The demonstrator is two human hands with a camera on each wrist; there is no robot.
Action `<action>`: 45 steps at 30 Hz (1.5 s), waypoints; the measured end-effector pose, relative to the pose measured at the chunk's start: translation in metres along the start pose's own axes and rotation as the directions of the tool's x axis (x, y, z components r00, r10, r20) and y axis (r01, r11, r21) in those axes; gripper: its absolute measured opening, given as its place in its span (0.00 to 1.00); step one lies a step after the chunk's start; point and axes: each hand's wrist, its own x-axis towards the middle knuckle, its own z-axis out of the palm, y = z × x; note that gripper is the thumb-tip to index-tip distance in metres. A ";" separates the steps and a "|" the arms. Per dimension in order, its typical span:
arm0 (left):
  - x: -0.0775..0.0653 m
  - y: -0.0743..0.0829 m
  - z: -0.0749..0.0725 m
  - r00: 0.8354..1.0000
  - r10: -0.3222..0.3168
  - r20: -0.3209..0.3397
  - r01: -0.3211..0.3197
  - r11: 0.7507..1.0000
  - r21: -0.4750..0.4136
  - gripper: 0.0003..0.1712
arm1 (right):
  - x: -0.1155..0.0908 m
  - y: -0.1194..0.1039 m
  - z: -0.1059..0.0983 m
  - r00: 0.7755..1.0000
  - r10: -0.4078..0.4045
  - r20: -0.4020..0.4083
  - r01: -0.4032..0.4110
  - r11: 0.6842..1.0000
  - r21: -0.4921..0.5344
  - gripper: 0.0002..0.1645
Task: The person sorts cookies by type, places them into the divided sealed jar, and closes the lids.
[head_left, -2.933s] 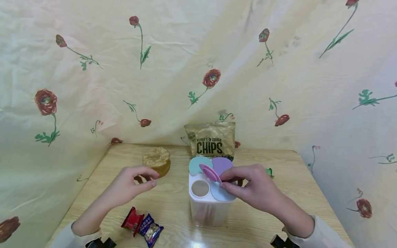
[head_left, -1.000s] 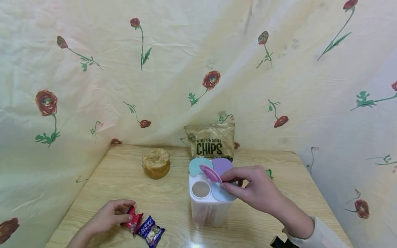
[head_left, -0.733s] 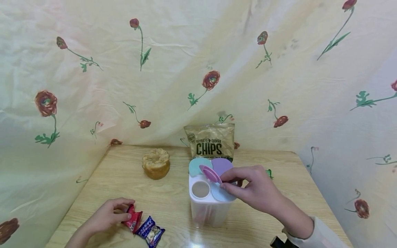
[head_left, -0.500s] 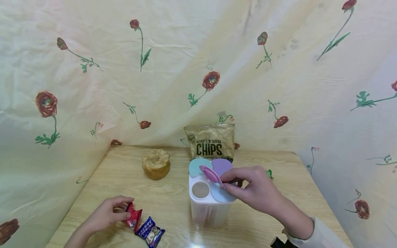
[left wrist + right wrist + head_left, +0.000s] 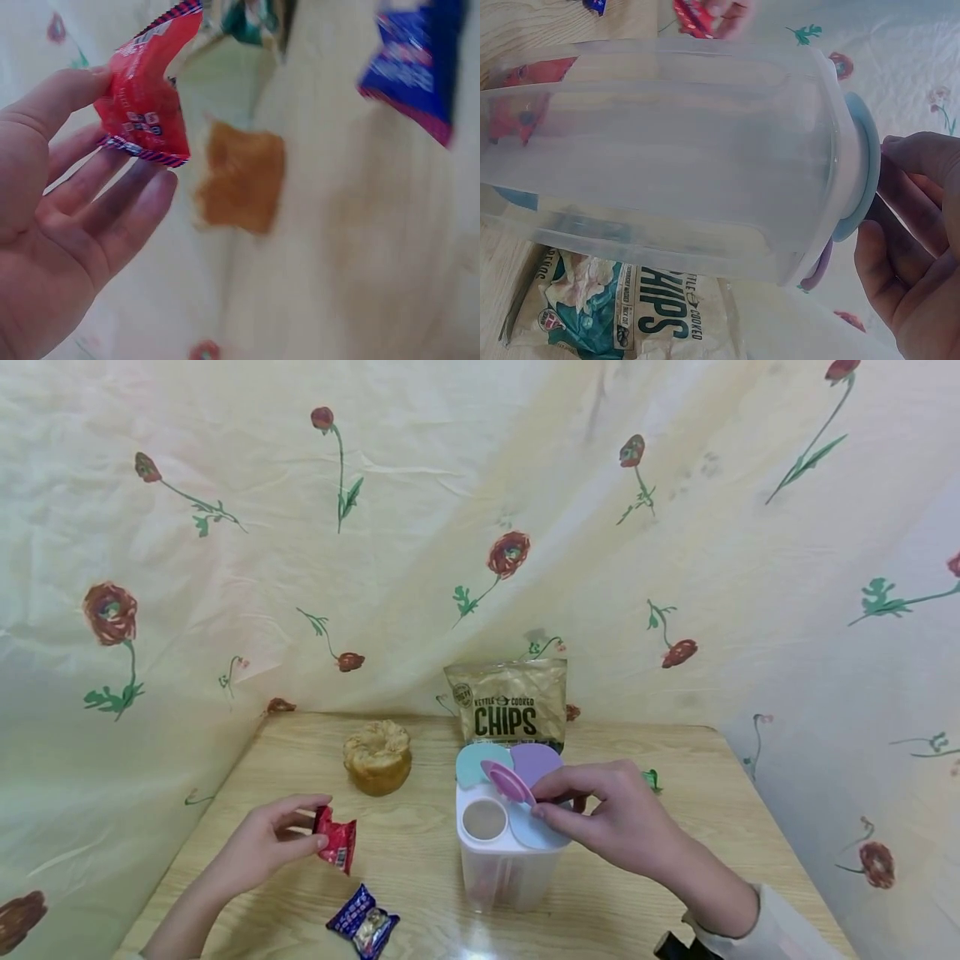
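Observation:
My left hand [image 5: 273, 843] pinches a small red snack packet [image 5: 337, 843] between thumb and fingers, above the table on the left. Its striped ends show in the left wrist view, where the same packet [image 5: 146, 97] hangs from the fingertips. My right hand [image 5: 615, 806] grips the raised pink lid [image 5: 507, 782] of a clear storage container [image 5: 510, 877], tilting it away from a round opening [image 5: 484, 818]. Teal, purple and pale blue lids cover the other openings. Through the wall, the right wrist view shows red wrapping [image 5: 521, 109] at the container's bottom.
A blue snack packet [image 5: 365, 921] lies on the table near the front. Farther back sits a round bread [image 5: 377, 757]. Behind the container stands a chips bag [image 5: 506, 706], and a green wrapper [image 5: 652, 779] lies beyond my right hand. A flowered cloth hangs around the table.
My left hand came down from beside the bread, took the red packet and has lifted it up and to the right, away from the blue one. The right hand stays on the pink lid.

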 end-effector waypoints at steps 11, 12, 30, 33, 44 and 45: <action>0.030 0.076 0.011 0.972 0.235 -0.031 -0.231 0.968 0.103 0.33 | 0.002 0.001 0.001 1.000 -0.014 -0.001 0.014 1.000 -0.008 0.13; 0.032 0.082 0.013 0.969 0.245 -0.038 -0.240 0.966 0.094 0.33 | 0.002 0.001 0.001 1.000 -0.012 0.000 0.012 1.000 -0.010 0.13; 0.057 0.164 0.068 0.891 0.444 -0.100 -0.450 0.891 -0.056 0.31 | 0.000 -0.001 0.000 0.999 0.033 0.005 -0.033 0.999 -0.015 0.12; 0.057 0.168 0.074 0.881 0.459 -0.114 -0.463 0.886 -0.012 0.31 | 0.000 -0.001 0.000 0.999 0.036 0.004 -0.036 0.999 -0.019 0.12; 0.057 0.165 0.094 0.842 0.534 -0.081 -0.524 0.844 0.117 0.27 | 0.000 0.000 0.001 1.000 0.018 0.001 -0.018 1.000 -0.014 0.13; 0.057 0.165 0.095 0.845 0.530 -0.072 -0.521 0.846 0.117 0.27 | 0.000 0.000 0.001 1.000 0.018 0.000 -0.018 1.000 -0.014 0.13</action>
